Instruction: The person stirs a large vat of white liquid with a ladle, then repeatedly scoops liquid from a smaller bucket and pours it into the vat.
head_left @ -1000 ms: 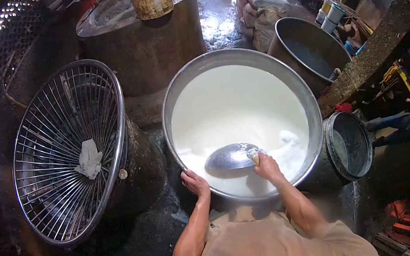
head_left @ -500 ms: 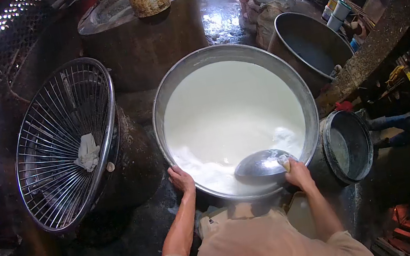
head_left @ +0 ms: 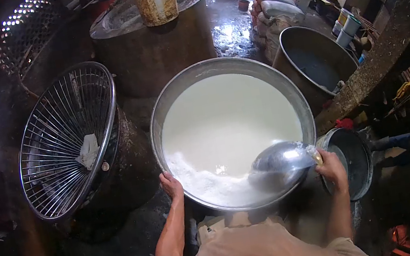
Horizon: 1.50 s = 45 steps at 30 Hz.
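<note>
dim wet workshop floor | big pan (head_left: 179, 86) w/ white liquid sitting center | L hand (head_left: 171, 184) gripping near rim | R hand (head_left: 331, 169) clenching ladle (head_left: 278, 159) handle, bowl lying over liquid at right rim | wire basket (head_left: 64, 143) sitting left

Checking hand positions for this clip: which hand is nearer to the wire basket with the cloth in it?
Left. The left hand grips the big pan's near rim, just right of the wire basket; the right hand holds the ladle at the pan's far side.

I have just one view, from the camera on the person's head, looking forward and steeply down with a wide fisheye bend; it sits close above the big basin (head_left: 159, 115), with dark workshop floor curving off at the edges
</note>
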{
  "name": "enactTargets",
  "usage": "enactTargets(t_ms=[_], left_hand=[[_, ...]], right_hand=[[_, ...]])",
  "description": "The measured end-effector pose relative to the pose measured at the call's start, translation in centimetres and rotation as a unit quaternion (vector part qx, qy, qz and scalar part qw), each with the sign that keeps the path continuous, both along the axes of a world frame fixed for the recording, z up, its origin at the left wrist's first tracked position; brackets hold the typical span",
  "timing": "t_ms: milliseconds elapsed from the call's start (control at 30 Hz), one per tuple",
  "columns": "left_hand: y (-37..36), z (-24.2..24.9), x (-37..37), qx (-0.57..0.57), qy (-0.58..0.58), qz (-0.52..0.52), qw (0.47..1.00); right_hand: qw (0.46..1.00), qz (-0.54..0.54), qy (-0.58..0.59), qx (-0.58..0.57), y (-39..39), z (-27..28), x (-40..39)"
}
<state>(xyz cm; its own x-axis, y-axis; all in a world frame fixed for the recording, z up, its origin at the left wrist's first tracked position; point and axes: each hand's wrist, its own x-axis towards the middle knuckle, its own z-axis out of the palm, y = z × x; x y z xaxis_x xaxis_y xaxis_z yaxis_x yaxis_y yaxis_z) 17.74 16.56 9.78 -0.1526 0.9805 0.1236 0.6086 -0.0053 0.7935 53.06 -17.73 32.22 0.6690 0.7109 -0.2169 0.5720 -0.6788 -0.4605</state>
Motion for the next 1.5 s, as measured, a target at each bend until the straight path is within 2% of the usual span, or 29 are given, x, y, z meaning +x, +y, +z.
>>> enactTargets(t_ms=[67,133,233,367,433,500,600,867,967,1267,1433,1500], left_hand=[[0.0,0.0,0.1,0.005,0.005,0.009,1.0],[0.2,-0.4,-0.1,0.016,0.02,0.0,1.0],[0.0,0.1,0.0,0.002,0.027,0.008,1.0],[0.2,-0.4,0.0,-0.005,0.027,0.025,0.999],[0.4,-1.1,-0.1,0.023,0.028,0.02,0.999],[0.0,0.2,0.0,0.014,0.028,0.023,0.999],[-0.1,0.6,0.1,0.008,0.016,0.014,1.0],[-0.1,0.1,0.1,0.02,-0.022,0.006,1.0],[-0.5,0.7,0.1,-0.025,0.009,0.008,1.0],[-0.4,0.6,0.2,0.005,-0.013,-0.006,1.0],[-0.4,0.3,0.2,-0.036,-0.025,-0.019,0.999],[-0.4,-0.5,0.2,-0.049,-0.091,-0.008,0.995]], right_hand=[[1.0,-0.011,-0.028,0.006,0.4,-1.0,0.9],[0.985,-0.08,-0.135,0.075,1.6,-4.4,1.5],[0.984,-0.124,-0.12,0.033,3.7,-8.0,1.4],[0.981,-0.169,-0.096,-0.001,5.1,-9.5,-0.4],[0.983,-0.161,-0.092,0.012,5.1,-10.8,-0.9],[0.984,-0.14,-0.1,0.035,4.6,-13.4,-1.1],[0.986,-0.123,-0.089,0.066,4.7,-13.1,-2.9],[0.99,-0.14,-0.013,-0.028,6.1,-15.0,-6.9],[0.988,-0.141,-0.053,0.003,7.0,-15.3,-9.0],[0.991,-0.135,-0.007,-0.014,9.5,-15.8,-14.0],[0.991,-0.131,0.041,-0.003,11.2,-15.4,-17.1],[0.989,-0.136,0.053,0.009,12.0,-15.2,-18.3]])
